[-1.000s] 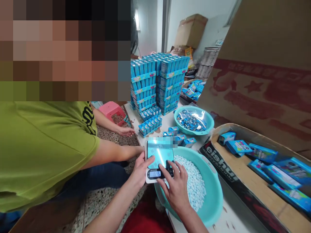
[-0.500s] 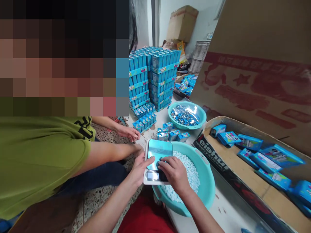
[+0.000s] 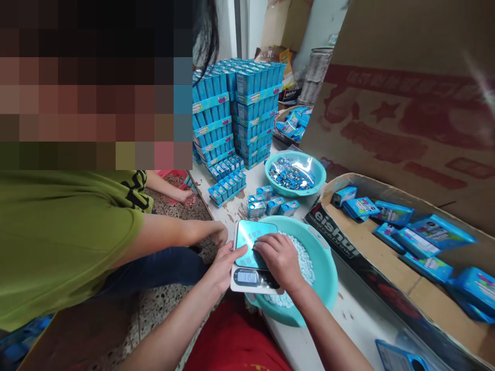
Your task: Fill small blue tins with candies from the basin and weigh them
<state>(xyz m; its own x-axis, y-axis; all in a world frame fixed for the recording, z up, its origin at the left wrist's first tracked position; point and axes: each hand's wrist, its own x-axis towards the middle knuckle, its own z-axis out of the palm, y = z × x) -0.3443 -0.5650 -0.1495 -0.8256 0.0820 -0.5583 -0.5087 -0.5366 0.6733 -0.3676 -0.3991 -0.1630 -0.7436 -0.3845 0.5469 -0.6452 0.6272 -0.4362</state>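
A small digital kitchen scale (image 3: 238,286) with a mirror-like top plate lies over the near left part of a turquoise basin (image 3: 328,288). My left hand (image 3: 224,265) grips the scale's left side, its thumb on the plate. Over the plate's right half, my right hand (image 3: 280,257) is closed, with bent fingers together and fingertips down at the plate. Anything under those fingertips is hidden. Digits show on the scale's display (image 3: 247,277). Small pale-blue candies (image 3: 305,260) fill the basin, partly covered by the scale and my right hand.
A co-worker in an olive shirt (image 3: 69,232) sits at the left, one hand (image 3: 219,234) close to my left hand. Beyond the basin are several small blue tins (image 3: 274,206), a bowl of round lids (image 3: 292,178) and stacked blue packs (image 3: 253,108). A cardboard tray (image 3: 410,293) lies right.
Digits now read clearly on the display. My right hand has flattened lower over the plate. The co-worker's farther hand has drawn back to the left, and the view has shifted slightly.
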